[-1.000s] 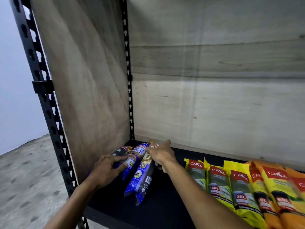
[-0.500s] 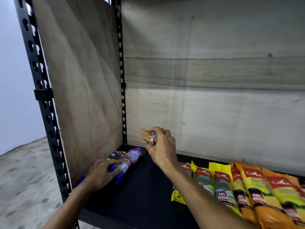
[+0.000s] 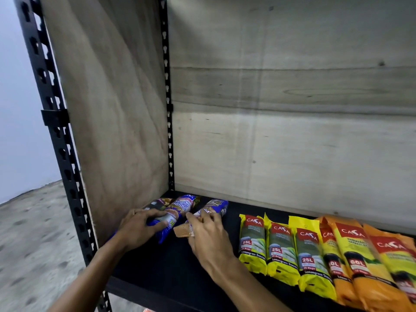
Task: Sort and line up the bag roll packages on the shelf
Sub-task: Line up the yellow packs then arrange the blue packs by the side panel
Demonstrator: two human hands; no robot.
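blue bag roll packages (image 3: 180,207): 3, at left end of shelf (image 3: 171,266) | yellow 25L packages (image 3: 281,248): 3, side by side | orange 60L packages (image 3: 360,262): at least 3 in view, overlapping, right edge cropped so total uncertain | hands: 2, left hand (image 3: 139,228), right hand (image 3: 209,237)

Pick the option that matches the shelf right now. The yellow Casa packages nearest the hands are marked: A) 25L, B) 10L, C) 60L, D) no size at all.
A: each of the three yellow Casa packages right of the right hand carries a "25L" label, while the "60L" marking sits on the orange packages farther right.
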